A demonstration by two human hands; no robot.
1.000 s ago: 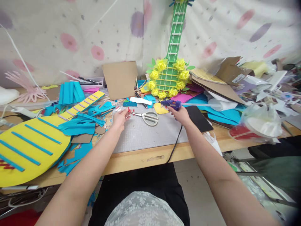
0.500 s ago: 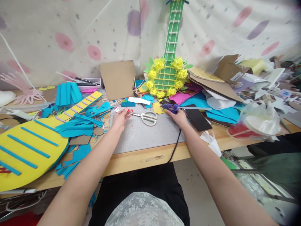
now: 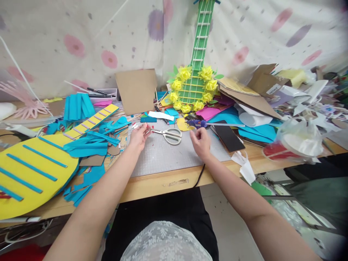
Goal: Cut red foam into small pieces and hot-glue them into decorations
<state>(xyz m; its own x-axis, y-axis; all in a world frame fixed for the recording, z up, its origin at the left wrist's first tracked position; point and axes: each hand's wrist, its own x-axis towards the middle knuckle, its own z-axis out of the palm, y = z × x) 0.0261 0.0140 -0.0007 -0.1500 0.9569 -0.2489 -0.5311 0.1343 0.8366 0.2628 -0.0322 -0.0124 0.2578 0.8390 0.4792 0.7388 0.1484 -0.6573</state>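
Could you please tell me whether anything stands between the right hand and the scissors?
Nothing visible does: only the surface of the gray mat shows between the right hand and the scissors. The yellow piece lies farther back, off that line.

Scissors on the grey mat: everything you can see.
The scissors have two pale grey loop handles, apparently plastic, and narrower metallic-looking blades. They lie flat on the grey gridded mat, handles toward the person's right, blades toward the left hand. No hand grips the handles; whether the tips touch the left hand, or the blades are fully closed, is too small to tell.
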